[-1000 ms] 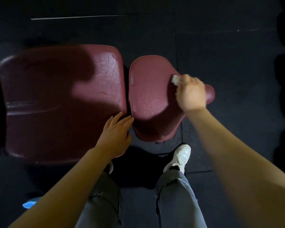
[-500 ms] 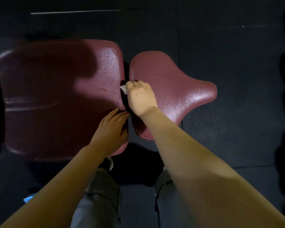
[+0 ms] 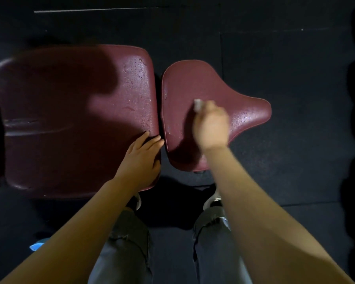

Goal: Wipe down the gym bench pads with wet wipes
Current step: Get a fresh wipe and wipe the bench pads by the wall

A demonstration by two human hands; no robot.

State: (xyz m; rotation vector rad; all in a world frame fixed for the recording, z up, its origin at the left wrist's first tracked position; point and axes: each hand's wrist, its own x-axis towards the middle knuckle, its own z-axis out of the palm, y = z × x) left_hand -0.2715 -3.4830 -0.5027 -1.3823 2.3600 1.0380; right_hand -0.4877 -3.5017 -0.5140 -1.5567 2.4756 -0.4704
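Two maroon bench pads lie below me: a large back pad [image 3: 70,119] on the left and a smaller tapered seat pad [image 3: 184,83] on the right, with a narrow gap between them. My right hand [image 3: 211,126] is on the middle of the seat pad, blurred, and grips a white wet wipe [image 3: 197,104] that sticks out past its fingers. My left hand [image 3: 141,158] rests flat, fingers straight, on the near right corner of the back pad. The seat pad's narrow right end glistens with moisture.
A dark rubber floor [image 3: 285,58] surrounds the bench. My legs in grey trousers [image 3: 127,247] and white shoes [image 3: 212,199] stand just before the pads. A blue object [image 3: 36,245] lies on the floor at lower left. Dark round shapes line the right edge.
My right hand swept the wipe from the seat pad's right end to its left edge, and has now moved back to the middle. My left hand has stayed on the back pad.
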